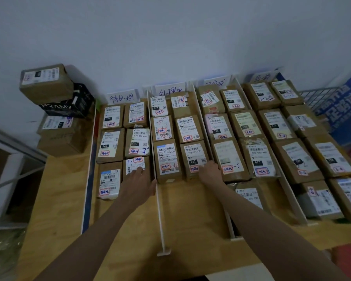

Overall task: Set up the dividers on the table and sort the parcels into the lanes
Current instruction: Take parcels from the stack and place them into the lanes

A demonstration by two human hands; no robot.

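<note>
Both our hands rest on parcels at the near ends of two lanes on the bench (55,199).

Nearest, a white divider (160,209) runs between our arms. Our left hand (139,184) lies flat, fingers straight, on a first-lane parcel (135,166). Our right hand (210,172) presses the "122" parcel (194,158) in the second lane; we cannot tell its finger posture. Beyond, boxes fill four lanes up to handwritten lane signs (122,97).

Dim, flat indoor light with a bluish cast; soft focus throughout, wide-angle bending at the edges, no glare.
</note>
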